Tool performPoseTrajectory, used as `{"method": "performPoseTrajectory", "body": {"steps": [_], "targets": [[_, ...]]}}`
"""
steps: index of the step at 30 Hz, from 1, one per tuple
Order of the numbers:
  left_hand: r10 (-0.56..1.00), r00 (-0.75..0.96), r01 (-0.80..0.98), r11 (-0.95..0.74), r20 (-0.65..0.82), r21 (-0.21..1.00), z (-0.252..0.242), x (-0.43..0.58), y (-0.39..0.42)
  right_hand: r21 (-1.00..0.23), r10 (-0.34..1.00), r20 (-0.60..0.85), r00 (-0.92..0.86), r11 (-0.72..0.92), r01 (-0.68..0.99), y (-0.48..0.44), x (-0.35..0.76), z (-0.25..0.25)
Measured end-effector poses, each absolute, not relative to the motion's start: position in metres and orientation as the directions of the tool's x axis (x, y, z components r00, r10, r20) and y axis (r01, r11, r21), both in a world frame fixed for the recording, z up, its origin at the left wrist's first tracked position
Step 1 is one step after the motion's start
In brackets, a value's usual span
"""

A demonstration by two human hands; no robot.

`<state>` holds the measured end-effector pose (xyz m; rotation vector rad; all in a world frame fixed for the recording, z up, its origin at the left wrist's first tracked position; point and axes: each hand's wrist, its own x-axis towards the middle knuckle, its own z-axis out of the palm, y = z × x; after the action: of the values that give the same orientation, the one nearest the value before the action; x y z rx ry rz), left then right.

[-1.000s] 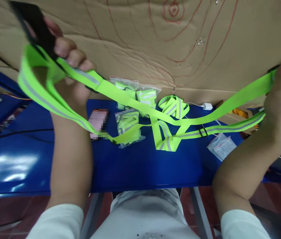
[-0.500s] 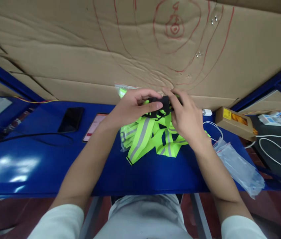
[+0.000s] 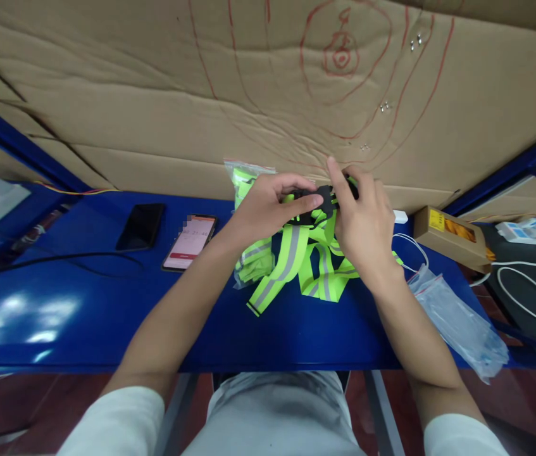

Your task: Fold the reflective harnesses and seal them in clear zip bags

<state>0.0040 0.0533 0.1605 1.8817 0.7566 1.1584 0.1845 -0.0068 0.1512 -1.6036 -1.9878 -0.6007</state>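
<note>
A neon-yellow reflective strap (image 3: 288, 256) with a grey stripe lies in loops below my hands on the blue tabletop. Between thumb and fingers, my left hand (image 3: 280, 206) pinches a black plastic side-release buckle (image 3: 326, 199) attached to the webbing. Opposite it, my right hand (image 3: 362, 215) is closed around the buckle's other part, its index finger pointing up toward the cardboard. The two buckle parts meet between my hands; whether they are fully joined I cannot tell. Behind my left hand sits a clear bag (image 3: 254, 253) with more folded neon strap.
To the left lie a black phone (image 3: 140, 227) and a lit phone (image 3: 190, 242). On the right are a small cardboard box (image 3: 450, 237), empty-looking clear bags (image 3: 457, 320) and a white cable (image 3: 412, 239). A cardboard sheet (image 3: 154, 114) with red rings stands behind.
The buckle parts, held in both hands, have moved slightly right and now show more clearly. My right index finger has lifted and straightened. The view has shifted a little.
</note>
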Motion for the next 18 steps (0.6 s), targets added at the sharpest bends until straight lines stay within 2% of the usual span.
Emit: {"method": "performPoseTrajectory", "body": {"steps": [3, 5, 8, 10, 14, 18], "targets": [[0.79, 0.397, 0.033, -0.522, 0.467, 0.853, 0.157, 0.006, 0.055, 0.003, 0.756, 0.603, -0.256, 0.319, 0.948, -0.005, 0.182, 0.148], [0.79, 0.396, 0.018, -0.516, 0.467, 0.857, 0.157, 0.004, 0.056, -0.052, 0.74, 0.583, -0.336, 0.447, 0.893, -0.004, 0.186, 0.149], [0.821, 0.415, 0.015, -0.437, 0.392, 0.899, 0.164, -0.004, 0.056, -0.253, 0.713, 0.553, -0.43, 0.636, 0.729, -0.003, 0.202, 0.158], [0.824, 0.46, -0.006, -0.369, 0.33, 0.929, 0.17, -0.009, 0.054, -0.41, 0.713, 0.517, -0.474, 0.692, 0.594, -0.005, 0.215, 0.166], [0.818, 0.467, -0.037, -0.361, 0.335, 0.932, 0.177, -0.013, 0.046, -0.628, 0.753, 0.451, -0.479, 0.649, 0.43, -0.009, 0.225, 0.173], [0.831, 0.434, -0.063, -0.356, 0.346, 0.932, 0.177, -0.009, 0.041, -0.837, 0.857, 0.378, -0.351, 0.478, 0.266, -0.01, 0.214, 0.167]]}}
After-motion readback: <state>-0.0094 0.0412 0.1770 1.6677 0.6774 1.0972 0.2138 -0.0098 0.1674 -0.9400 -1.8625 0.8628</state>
